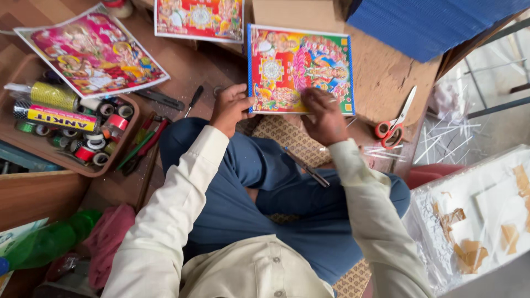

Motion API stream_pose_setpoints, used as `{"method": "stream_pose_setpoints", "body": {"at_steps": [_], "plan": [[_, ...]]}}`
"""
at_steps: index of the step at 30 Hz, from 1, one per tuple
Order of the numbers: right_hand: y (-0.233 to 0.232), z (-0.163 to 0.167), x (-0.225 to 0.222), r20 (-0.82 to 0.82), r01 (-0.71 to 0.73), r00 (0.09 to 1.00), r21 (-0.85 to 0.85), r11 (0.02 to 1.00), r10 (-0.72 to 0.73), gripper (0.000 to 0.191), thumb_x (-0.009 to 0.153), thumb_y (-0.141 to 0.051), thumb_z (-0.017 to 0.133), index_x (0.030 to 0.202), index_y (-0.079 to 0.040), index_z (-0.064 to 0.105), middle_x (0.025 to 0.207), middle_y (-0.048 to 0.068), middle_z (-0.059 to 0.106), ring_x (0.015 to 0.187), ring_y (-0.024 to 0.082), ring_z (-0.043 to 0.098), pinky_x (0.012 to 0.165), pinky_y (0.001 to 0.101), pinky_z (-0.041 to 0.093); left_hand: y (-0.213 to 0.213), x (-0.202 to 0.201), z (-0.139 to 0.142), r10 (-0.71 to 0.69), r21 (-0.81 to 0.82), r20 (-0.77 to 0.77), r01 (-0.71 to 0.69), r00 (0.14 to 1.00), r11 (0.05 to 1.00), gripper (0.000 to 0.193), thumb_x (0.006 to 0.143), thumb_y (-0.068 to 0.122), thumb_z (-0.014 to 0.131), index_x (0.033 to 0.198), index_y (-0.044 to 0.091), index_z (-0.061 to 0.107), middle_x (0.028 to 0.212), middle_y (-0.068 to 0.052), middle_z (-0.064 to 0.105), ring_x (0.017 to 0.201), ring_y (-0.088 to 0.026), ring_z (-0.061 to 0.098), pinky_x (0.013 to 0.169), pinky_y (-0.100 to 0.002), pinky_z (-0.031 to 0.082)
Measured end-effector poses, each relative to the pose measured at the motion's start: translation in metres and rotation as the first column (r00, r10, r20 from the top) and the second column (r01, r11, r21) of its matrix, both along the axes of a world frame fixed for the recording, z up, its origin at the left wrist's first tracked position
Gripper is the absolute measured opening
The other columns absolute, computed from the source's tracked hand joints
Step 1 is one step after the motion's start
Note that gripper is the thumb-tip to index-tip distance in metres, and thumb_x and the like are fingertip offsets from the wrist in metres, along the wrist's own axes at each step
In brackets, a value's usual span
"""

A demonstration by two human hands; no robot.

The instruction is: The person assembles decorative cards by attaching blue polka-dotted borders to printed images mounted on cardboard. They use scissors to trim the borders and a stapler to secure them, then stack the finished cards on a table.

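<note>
Both hands rest on the print point(301, 69) at upper centre: left hand point(231, 107) grips its corner, right hand point(323, 113) presses flat. Scissors point(395, 124) lie unused beside; trimming looks not begun.

Glossy paper print point(301, 69), rough board point(386, 77)

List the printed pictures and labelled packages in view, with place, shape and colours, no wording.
Picture print: under both hands, rectangular, blue-bordered, multicoloured.
Second print: top centre, rectangular, red and yellow.
Third print: top left, over tray, tilted, pink.
Labelled tube: in brown tray, yellow and red.
</note>
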State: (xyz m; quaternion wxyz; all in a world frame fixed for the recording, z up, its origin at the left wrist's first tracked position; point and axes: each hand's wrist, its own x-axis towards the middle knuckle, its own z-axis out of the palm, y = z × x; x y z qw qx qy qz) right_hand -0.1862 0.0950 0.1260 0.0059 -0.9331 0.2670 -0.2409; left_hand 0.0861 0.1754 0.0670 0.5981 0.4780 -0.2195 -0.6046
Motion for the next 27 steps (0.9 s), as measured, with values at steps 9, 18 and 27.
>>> {"method": "stream_pose_setpoints", "body": {"at_steps": [9,18,27], "plan": [[-0.026,-0.034,-0.086,0.122,0.475,0.762,0.563,0.677,-0.635,0.066,0.071,-0.014,0.093,0.131,-0.002,0.068,0.109,0.015,0.073,0.089,0.021,0.071,0.077,0.0305,0.056,-0.010,-0.029,-0.021,0.184,-0.249,0.812,0.043,0.554,0.968,0.095,0.064,0.002,0.089,0.144,-0.009,0.040,0.123,-0.026,0.067,0.110,-0.038,0.066,0.092,-0.042,0.053],[-0.038,-0.069,-0.115,0.230,0.382,0.736,0.636,0.671,-0.637,0.039,0.082,0.000,0.084,0.119,0.003,0.075,0.101,0.010,0.078,0.089,0.013,0.072,0.079,0.0276,0.058,-0.020,0.017,-0.022,-0.213,0.161,0.943,0.209,0.256,0.965,0.089,0.067,0.010,0.089,0.144,0.002,0.045,0.125,-0.025,0.067,0.118,-0.044,0.062,0.097,-0.048,0.051],[-0.041,-0.065,-0.128,0.383,0.304,0.634,0.676,0.671,-0.672,0.040,0.087,0.002,0.078,0.125,0.010,0.070,0.112,0.018,0.076,0.098,0.020,0.076,0.085,0.0291,0.061,-0.062,0.067,-0.043,-0.641,0.648,0.760,0.215,-0.108,0.731,0.043,0.066,0.009,0.089,0.106,0.001,0.076,0.112,-0.024,0.071,0.108,-0.041,0.068,0.091,-0.048,0.055]]}}
